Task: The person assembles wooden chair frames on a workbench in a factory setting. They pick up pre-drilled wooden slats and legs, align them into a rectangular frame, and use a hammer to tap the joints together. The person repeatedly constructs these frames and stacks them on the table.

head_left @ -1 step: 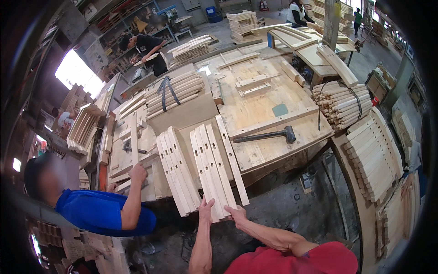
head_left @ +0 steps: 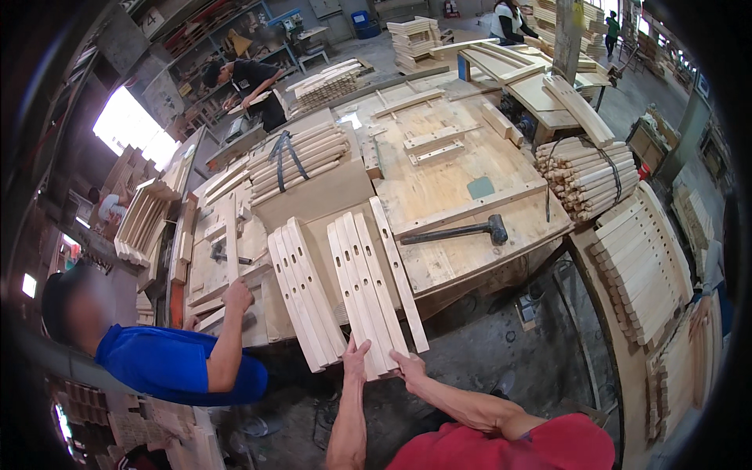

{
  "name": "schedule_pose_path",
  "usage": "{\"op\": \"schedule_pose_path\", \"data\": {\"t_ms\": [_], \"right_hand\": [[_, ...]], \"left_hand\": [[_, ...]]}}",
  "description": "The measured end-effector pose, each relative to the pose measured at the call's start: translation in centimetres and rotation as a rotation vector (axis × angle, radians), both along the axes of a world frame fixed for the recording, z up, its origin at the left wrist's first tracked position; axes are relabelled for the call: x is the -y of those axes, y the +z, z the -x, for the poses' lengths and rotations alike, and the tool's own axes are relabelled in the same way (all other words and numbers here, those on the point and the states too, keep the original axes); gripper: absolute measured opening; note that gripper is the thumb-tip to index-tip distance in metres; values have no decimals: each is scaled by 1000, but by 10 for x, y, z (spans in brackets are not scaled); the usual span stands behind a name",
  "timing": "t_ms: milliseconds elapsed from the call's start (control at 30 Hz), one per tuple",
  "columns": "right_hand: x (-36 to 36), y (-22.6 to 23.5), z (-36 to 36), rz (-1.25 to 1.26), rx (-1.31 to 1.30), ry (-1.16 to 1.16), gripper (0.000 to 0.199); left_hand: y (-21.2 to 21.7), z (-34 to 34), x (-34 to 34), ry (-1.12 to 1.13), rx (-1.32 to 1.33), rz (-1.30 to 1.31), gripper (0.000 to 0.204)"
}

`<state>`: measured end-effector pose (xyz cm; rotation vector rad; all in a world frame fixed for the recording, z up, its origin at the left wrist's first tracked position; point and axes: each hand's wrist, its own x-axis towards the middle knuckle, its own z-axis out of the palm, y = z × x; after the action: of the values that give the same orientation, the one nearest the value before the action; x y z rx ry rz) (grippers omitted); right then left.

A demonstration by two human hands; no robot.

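Observation:
Both of my hands are at the near ends of a group of pale slotted wooden slats (head_left: 366, 294), lying side by side and overhanging the table's front edge. My left hand (head_left: 356, 358) is closed on the left side of the ends, thumb on top. My right hand (head_left: 409, 370) grips their right side, thumb also on top; its other fingers are mostly hidden. Left of these lies another group of slotted slats (head_left: 301, 301), which I am not touching. A single slat with holes (head_left: 399, 274) lies along the right side of the held group.
A black mallet (head_left: 458, 233) and a drilled rail (head_left: 474, 210) lie on the plywood table (head_left: 439, 266). At my left a co-worker in blue (head_left: 168, 360) handles wood strips. Bundled wooden rods (head_left: 583, 180) and stacked curved slats (head_left: 642, 266) are on the right.
Hardly anything differs. My right hand sits very slightly further right at the slats' near ends.

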<state>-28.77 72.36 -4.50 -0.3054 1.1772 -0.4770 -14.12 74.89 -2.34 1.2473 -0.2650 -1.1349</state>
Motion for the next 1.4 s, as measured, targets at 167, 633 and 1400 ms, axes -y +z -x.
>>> {"op": "schedule_pose_path", "data": {"t_ms": [167,633,1400], "right_hand": [[15,-28,-2,-166,188,-371,35],[76,12,334,675,-162,-31,55],[374,112,961,404,-1647,226,112]], "left_hand": [[6,8,32,-36,81,-20,70],[43,92,65,81,1357,-586,76],[103,463,287,-430,1155,-135,47]]}}
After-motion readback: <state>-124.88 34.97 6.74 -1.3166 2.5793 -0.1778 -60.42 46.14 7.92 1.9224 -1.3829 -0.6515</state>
